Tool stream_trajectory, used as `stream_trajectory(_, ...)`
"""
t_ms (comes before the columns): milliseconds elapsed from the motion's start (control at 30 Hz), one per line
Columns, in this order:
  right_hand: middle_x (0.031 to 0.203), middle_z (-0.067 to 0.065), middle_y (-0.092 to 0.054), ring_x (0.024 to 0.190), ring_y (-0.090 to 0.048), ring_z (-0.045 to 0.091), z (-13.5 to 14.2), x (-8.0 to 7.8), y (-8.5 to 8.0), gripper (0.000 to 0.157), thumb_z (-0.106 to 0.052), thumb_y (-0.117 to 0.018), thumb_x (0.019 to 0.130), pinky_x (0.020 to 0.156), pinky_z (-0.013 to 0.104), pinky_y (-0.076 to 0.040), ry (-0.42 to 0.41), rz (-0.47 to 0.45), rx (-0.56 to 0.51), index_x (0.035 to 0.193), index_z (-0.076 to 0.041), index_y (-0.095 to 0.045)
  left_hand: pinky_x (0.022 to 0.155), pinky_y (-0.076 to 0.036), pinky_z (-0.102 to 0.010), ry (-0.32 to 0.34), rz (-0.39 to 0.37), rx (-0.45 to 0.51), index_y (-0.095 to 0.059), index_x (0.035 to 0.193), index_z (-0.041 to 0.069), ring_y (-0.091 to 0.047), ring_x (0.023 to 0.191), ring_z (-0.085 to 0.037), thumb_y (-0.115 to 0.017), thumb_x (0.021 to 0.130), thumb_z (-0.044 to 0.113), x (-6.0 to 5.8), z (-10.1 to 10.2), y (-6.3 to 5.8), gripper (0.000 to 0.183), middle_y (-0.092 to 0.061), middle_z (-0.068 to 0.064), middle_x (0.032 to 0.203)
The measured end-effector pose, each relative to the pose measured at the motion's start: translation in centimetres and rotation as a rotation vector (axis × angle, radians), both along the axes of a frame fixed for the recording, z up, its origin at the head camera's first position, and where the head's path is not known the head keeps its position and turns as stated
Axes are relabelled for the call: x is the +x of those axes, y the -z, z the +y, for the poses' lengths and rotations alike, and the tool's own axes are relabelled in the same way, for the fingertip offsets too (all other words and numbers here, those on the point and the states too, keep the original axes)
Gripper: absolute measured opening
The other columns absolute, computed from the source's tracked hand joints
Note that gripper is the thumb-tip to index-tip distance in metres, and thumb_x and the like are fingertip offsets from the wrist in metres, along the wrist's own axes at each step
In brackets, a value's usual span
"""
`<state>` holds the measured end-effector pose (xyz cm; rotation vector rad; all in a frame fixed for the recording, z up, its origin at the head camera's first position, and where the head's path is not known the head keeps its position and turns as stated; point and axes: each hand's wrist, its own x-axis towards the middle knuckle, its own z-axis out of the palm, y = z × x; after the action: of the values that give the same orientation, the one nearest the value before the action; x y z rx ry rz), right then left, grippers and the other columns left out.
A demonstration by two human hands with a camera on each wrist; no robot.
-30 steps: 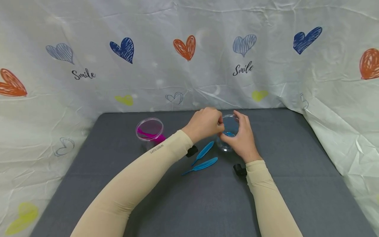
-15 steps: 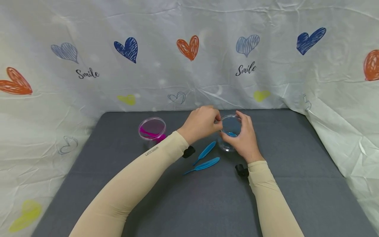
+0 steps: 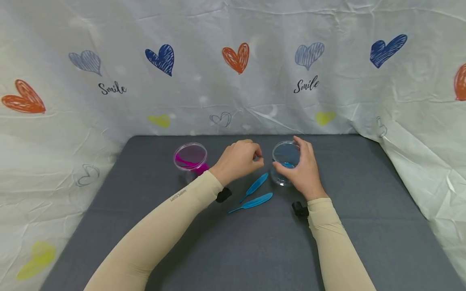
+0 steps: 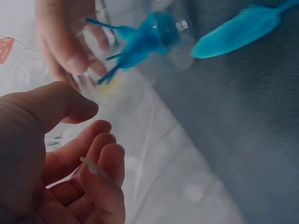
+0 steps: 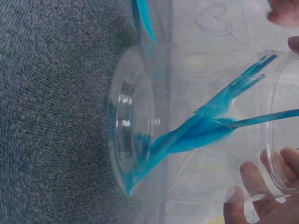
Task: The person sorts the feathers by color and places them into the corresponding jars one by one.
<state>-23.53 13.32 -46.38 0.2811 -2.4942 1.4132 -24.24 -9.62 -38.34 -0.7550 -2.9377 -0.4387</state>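
Note:
My right hand [image 3: 305, 173] holds a clear plastic cup [image 3: 281, 180] upright on the table, with thumb and fingers round its upper part. Inside it stand several blue feathers [image 5: 191, 133], leaning against the wall with their quills near the rim. Just left of the cup is my left hand [image 3: 238, 159], apart from it. In the left wrist view its fingers curl loosely, the thumb stands off them, and nothing lies between. Two more blue feathers, an upper one [image 3: 256, 184] and a lower one [image 3: 256, 201], lie on the table in front of the cup.
Left of my left hand stands a second clear cup [image 3: 190, 169] with bright pink feathers [image 3: 200, 169], partly hidden by the forearm. A dark grey cloth covers the table [image 3: 247, 250]. Behind hangs a white curtain [image 3: 204, 97] printed with hearts.
My left hand has drawn away from the cup rim to the left and slightly down. My right hand still grips the cup. The head view has shifted slightly.

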Motion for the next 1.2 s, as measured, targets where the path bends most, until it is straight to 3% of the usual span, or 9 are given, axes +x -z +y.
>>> stream_trajectory(467,0.164,0.016,-0.041,0.155,-0.043,0.036,0.1,0.4,0.1,0.104,-0.042,-0.09,0.086,0.124,0.059,-0.041,0.011,-0.012,-0.001,0.169,-0.016,-0.032,0.064,-0.054,-0.029,-0.04,-0.104,0.041,-0.08,0.103,0.013,-0.06,0.072,-0.012,-0.075,0.098,0.027,2.1,-2.8,4.5,0.016,-0.069,-0.001,0.091)
stream_trajectory(900,0.162,0.015,-0.042,0.154,-0.044,0.036,-0.1,0.1,0.1,0.105,-0.044,-0.091,0.085,0.124,0.061,-0.042,0.01,-0.001,0.009,0.168,-0.017,-0.033,0.063,-0.052,-0.027,-0.063,-0.156,0.05,-0.079,0.095,0.017,-0.057,0.069,-0.009,-0.076,0.097,0.028,4.4,-4.8,7.1,0.012,-0.064,0.005,0.081)
stream_trajectory(1200,0.163,0.015,-0.041,0.155,-0.043,0.036,-0.2,0.3,-0.1,0.105,-0.044,-0.091,0.085,0.123,0.062,-0.042,0.016,-0.013,0.009,0.168,-0.017,-0.032,0.063,-0.053,-0.026,-0.082,-0.197,0.072,-0.08,0.094,0.015,-0.057,0.065,-0.008,-0.08,0.095,0.031,5.2,-5.4,8.1,0.016,-0.067,0.006,0.078)
